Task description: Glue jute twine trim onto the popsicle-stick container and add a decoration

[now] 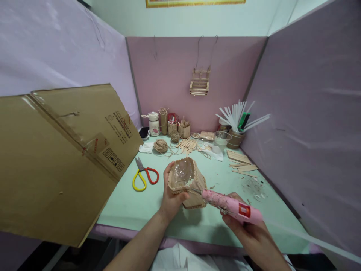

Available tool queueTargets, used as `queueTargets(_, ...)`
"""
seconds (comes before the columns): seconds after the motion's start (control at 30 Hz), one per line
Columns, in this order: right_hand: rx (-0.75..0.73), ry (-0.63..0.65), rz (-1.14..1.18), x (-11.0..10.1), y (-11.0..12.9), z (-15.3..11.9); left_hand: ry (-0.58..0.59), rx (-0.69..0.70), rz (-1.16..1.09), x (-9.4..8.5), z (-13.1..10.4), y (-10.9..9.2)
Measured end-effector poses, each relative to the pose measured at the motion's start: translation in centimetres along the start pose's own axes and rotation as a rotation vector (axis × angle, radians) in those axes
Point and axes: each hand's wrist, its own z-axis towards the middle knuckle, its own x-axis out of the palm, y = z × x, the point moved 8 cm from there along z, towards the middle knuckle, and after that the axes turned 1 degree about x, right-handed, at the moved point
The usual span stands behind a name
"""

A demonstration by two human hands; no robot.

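One scallop-edged wooden container [195, 201] fills the left fingers [184, 196]; right fingers [231, 221] clasp a glue gun [229, 205].

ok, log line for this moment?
left hand: holds box | right hand: holds glue gun, nozzle at box rim | scissors: on table | twine ball: behind scissors

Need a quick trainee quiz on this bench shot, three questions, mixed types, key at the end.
1. True or false: the left hand holds the wooden-stick container and the right hand holds the pink glue gun.
2. Where do the scissors lie?
A. To the right of the container
B. Inside the container
C. To the left of the container
3. Fill in: one scissor handle is yellow, the other is ____.

Key: 1 true; 2 C; 3 red
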Motion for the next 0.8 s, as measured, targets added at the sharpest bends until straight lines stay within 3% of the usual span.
queueTargets(0.8, -0.033, -0.007, -0.046, -0.02, 0.18, 0.02, -0.002, 0.004, 0.009, 0.00, 0.04, -0.03)
